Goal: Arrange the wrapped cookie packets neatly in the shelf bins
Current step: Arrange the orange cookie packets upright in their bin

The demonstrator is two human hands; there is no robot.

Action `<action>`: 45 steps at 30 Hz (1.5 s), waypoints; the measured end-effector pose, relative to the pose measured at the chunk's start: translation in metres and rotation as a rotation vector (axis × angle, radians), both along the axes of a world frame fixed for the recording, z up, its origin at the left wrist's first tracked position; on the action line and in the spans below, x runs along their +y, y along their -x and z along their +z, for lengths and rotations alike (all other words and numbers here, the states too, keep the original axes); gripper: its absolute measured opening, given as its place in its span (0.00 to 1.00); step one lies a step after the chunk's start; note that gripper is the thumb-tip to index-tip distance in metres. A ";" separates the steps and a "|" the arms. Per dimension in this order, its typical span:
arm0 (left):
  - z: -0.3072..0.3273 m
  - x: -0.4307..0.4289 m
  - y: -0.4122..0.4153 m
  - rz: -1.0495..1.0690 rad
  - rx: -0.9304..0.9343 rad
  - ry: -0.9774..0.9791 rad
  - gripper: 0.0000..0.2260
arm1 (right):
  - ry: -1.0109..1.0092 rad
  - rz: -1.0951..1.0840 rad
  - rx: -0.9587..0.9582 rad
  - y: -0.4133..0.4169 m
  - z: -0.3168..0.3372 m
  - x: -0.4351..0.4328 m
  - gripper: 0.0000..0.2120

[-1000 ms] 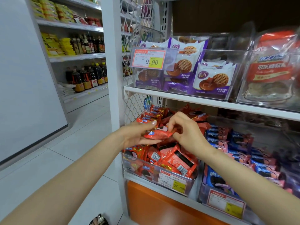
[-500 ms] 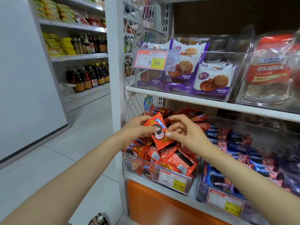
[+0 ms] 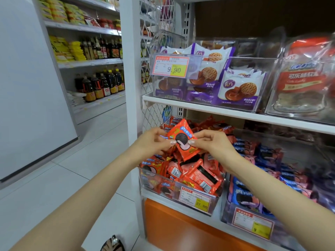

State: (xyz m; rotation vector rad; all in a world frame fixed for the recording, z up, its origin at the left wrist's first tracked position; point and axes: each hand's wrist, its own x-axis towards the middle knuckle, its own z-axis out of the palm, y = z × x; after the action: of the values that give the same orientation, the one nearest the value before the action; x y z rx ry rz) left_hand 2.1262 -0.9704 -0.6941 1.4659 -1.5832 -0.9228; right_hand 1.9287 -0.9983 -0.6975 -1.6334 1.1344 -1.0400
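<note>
Left hand (image 3: 154,142) pinches the left edge of one red cookie packet (image 3: 182,140), thumb in front, other fingers curled behind. Packet is held up, slightly tilted, printed face toward the person, above the clear bin (image 3: 215,201) on the lower shelf, which is heaped with loose red packets (image 3: 195,173). Right hand (image 3: 213,144) pinches the packet's right edge likewise. Further right, a neighbouring bin holds blue packets (image 3: 253,156).

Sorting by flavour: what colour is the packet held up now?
The cookie packet is red-orange with blue lettering, clearest in the head view.
</note>
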 end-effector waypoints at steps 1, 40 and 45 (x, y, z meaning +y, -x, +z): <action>-0.003 0.004 -0.007 0.078 -0.129 0.060 0.15 | 0.030 -0.031 0.065 -0.001 0.001 -0.005 0.05; -0.051 -0.028 -0.008 0.049 -1.037 0.230 0.22 | 0.317 0.048 0.781 0.034 -0.008 0.011 0.09; -0.049 -0.031 -0.007 0.086 -1.032 0.237 0.22 | 0.342 0.059 0.916 0.035 -0.009 0.020 0.19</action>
State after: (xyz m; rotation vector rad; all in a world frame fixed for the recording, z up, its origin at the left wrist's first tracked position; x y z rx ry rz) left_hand 2.1334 -1.0018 -0.7429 1.9329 -2.1901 0.1685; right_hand 1.8937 -0.9787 -0.7066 -2.5217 1.5066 -0.4253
